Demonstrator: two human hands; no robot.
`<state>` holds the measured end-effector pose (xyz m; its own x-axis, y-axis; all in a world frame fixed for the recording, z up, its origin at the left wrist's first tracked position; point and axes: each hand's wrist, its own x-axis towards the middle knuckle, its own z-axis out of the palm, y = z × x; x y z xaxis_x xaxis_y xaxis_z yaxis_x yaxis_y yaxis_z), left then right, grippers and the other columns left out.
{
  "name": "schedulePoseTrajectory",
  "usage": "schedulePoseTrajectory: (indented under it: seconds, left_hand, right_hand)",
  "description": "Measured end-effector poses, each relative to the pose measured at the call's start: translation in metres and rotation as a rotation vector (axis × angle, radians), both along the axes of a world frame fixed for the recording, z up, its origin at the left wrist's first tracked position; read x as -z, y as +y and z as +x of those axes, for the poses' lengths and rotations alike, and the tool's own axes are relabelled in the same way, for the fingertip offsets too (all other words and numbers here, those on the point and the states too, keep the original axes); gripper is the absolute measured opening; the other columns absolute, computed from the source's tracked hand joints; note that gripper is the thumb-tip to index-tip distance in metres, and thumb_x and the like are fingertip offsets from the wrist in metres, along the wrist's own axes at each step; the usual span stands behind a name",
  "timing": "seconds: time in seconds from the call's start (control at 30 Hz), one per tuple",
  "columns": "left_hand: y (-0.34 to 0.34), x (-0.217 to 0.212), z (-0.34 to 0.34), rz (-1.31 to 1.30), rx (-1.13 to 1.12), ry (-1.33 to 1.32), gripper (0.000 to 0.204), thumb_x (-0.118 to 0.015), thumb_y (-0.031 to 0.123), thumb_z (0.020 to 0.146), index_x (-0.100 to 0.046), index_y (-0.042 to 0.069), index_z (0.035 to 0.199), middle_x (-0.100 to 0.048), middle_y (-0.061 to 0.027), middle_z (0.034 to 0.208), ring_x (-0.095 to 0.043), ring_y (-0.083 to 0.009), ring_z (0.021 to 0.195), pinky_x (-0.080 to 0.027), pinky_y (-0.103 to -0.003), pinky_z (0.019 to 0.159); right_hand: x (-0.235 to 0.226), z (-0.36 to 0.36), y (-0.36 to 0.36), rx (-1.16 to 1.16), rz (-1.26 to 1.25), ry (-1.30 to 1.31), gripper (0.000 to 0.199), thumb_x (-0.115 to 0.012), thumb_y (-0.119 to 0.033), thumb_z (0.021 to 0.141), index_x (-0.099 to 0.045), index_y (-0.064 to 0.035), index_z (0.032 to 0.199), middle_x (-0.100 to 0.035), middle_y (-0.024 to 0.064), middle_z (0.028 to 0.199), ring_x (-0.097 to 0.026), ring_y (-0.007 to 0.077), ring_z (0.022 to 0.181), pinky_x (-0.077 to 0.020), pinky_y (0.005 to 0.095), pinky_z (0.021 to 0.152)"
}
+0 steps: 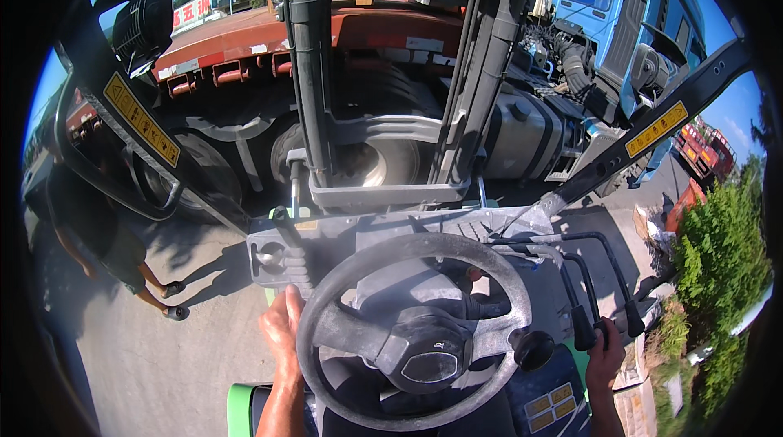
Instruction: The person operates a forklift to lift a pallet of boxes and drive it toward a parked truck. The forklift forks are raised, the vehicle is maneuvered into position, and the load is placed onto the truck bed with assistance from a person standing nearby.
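My left hand point(282, 321) is closed at the left side of the black steering wheel point(414, 417), with its fingers partly hidden by the rim. Just ahead of it rises a short black lever with a ribbed boot point(297, 264). On the right, my right hand point(604, 358) is wrapped round the black knob of a bent control lever point(581, 274). Another lever's black knob point(634, 319) stands to its right, outside the grip. A round black spinner knob point(534, 350) sits on the wheel's right rim, with no hand on it.
The forklift mast point(314, 78) stands ahead, before a red flatbed trailer point(391, 32) with large wheels. A blue truck cab point(587, 5) is at the right front. A person point(102, 225) stands on the concrete at left. Green bushes point(722, 249) grow at right.
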<state>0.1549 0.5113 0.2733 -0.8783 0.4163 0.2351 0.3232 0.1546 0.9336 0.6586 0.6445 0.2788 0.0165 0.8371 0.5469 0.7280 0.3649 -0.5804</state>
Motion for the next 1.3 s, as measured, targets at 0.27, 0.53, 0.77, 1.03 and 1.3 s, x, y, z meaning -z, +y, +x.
schedulePoseTrajectory:
  seconds: [0.27,0.53,0.77,1.03,1.3]
  left_hand:
    - [0.002,-0.003,-0.002,0.034,0.037,0.005,0.054,-0.054,0.035,0.108,-0.058,-0.003,0.071,-0.051,-0.0037,0.058,-0.043,-0.0124,0.059,-0.039,-0.037,0.053]
    - [0.001,0.004,-0.006,0.079,0.052,-0.004,0.054,-0.054,0.033,0.109,-0.053,-0.001,0.067,-0.048,-0.0023,0.057,-0.041,-0.0117,0.058,-0.036,-0.036,0.051]
    - [-0.001,0.003,-0.006,0.061,0.035,-0.025,0.054,-0.053,0.033,0.110,-0.052,-0.001,0.067,-0.046,-0.0018,0.057,-0.040,-0.0116,0.058,-0.035,-0.036,0.051]
    - [-0.002,-0.003,-0.006,0.047,0.042,-0.026,0.055,-0.052,0.034,0.110,-0.053,-0.002,0.069,-0.047,-0.0028,0.057,-0.041,-0.0120,0.058,-0.036,-0.036,0.052]
    - [-0.003,0.001,-0.006,0.057,0.031,-0.033,0.054,-0.053,0.033,0.109,-0.055,-0.003,0.069,-0.050,-0.0040,0.057,-0.042,-0.0126,0.058,-0.037,-0.037,0.052]
  right_hand:
    - [-0.038,-0.009,0.010,-0.028,0.056,-0.062,0.033,-0.053,-0.017,0.105,-0.063,0.0063,0.126,-0.068,0.0194,0.107,-0.065,0.0322,0.096,-0.0511,0.0408,0.087]
    - [-0.052,0.048,0.053,0.202,0.037,-0.066,0.030,-0.056,-0.025,0.108,-0.068,0.0022,0.110,-0.066,0.0104,0.086,-0.064,0.0178,0.077,-0.0512,0.0337,0.070]
    - [-0.024,0.078,0.042,-0.027,-0.264,0.250,0.030,-0.055,-0.030,0.109,-0.067,-0.0032,0.103,-0.057,0.0002,0.069,-0.047,0.0057,0.052,-0.0369,0.0244,0.047]
    - [0.052,0.115,0.035,0.129,-0.209,0.186,0.032,-0.056,-0.030,0.109,-0.068,-0.0025,0.122,-0.059,-0.0009,0.075,-0.048,0.0078,0.057,-0.0392,0.0276,0.053]
    - [0.071,0.123,0.022,-0.106,-0.187,0.375,0.036,-0.057,-0.031,0.110,-0.066,-0.0031,0.131,-0.063,-0.0027,0.086,-0.055,0.0063,0.074,-0.0438,0.0230,0.065]
